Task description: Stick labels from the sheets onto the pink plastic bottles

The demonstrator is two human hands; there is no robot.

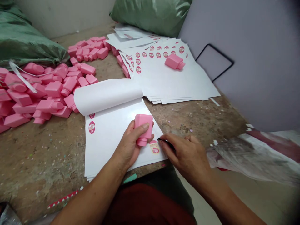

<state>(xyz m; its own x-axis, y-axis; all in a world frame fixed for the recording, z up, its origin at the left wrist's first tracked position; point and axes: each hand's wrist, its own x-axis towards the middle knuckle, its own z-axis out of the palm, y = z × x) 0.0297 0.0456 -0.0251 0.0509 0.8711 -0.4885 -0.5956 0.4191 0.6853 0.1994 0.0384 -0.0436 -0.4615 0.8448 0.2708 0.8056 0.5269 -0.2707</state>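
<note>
A pink plastic bottle [143, 125] is gripped in my left hand [131, 140], its neck pointing down toward me and my thumb across its face. Just to the right, my right hand [185, 153] pinches a thin black tool [169, 144] whose exact kind I cannot make out. The tool's tip is close to a sticker [154, 147] with pink and cream print near the right edge of the label sheet [110, 143]. Both hands are over this stack of white sheets, whose top sheet [110, 93] is curled back. A round pink label [92, 127] shows at the sheet's left.
Many pink bottles [53, 89] lie heaped at the left, below a green sack [25, 40]. More label sheets [173, 84] are spread at the back right, with one bottle [174, 62] on top. A black metal bracket [221, 54] juts beside the grey panel.
</note>
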